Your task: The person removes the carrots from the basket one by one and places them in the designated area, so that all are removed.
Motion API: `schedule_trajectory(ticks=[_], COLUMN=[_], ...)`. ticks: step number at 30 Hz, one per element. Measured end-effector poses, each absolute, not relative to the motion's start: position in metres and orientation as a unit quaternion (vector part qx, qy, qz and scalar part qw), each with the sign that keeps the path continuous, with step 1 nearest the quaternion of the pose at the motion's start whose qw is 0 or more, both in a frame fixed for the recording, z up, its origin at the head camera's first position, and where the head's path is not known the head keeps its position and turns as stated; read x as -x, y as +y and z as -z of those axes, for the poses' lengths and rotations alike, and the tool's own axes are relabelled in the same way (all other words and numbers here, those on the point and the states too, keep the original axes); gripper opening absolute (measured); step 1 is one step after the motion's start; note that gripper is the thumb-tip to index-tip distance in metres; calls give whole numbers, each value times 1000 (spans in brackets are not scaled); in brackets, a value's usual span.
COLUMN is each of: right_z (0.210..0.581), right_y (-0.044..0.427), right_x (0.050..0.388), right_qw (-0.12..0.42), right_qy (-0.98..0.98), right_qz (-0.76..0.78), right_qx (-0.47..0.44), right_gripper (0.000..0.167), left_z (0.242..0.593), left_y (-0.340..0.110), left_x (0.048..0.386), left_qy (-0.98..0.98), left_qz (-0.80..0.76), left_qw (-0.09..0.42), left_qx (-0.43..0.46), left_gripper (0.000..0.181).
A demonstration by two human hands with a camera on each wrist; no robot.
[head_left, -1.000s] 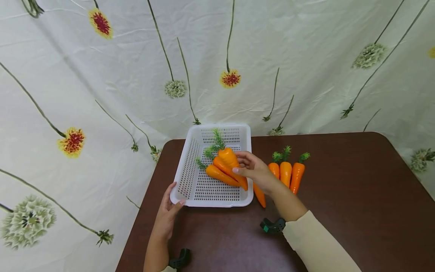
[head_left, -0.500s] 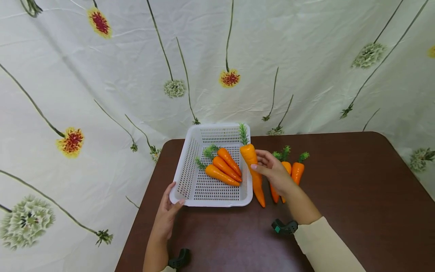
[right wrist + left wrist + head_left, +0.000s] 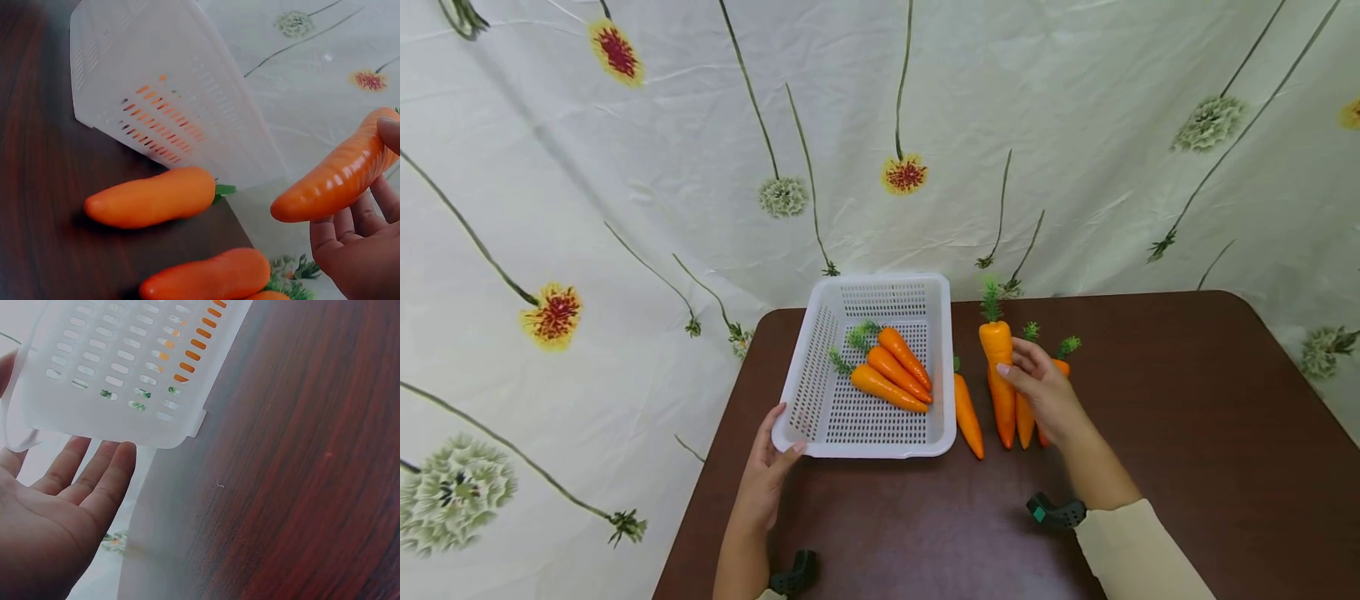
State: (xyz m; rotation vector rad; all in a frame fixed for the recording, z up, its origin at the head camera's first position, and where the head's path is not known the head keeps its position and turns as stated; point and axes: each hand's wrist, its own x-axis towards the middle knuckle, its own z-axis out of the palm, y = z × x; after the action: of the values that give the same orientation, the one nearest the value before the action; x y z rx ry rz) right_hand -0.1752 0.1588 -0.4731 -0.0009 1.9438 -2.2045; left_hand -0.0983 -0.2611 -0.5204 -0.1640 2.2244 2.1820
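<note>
One carrot [image 3: 337,178] in R hand [image 3: 1040,383]; btwn thumb & fingers; above table [image 3: 1195,417]

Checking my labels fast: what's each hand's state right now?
Left hand: holding the white plastic basket by its near-left corner.
Right hand: holding one orange carrot.

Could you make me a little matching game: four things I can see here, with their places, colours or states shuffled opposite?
1. White plastic basket
2. Left hand
3. Right hand
4. Table

A. Holding an orange carrot
B. Dark reddish brown
C. Three carrots inside
D. At the basket's near left corner

Pairs: 1-C, 2-D, 3-A, 4-B
</note>
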Motion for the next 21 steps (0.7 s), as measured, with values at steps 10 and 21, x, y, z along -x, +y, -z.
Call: schedule_trajectory(ticks=[10,21], right_z=[483,498], right_y=[182,203], right_x=[166,161], right_qw=[83,43], right_qy=[611,591], right_qz=[786,802], right_qx=[-43,-71], right_gripper=[47,36], left_z=[521,521], left_y=[-261,-260], left_x=[98,97], left_qy=[709,709], left_qz=[-704,-703], left_qw=[9,10], left_qx=[53,52], left_gripper=[73,73])
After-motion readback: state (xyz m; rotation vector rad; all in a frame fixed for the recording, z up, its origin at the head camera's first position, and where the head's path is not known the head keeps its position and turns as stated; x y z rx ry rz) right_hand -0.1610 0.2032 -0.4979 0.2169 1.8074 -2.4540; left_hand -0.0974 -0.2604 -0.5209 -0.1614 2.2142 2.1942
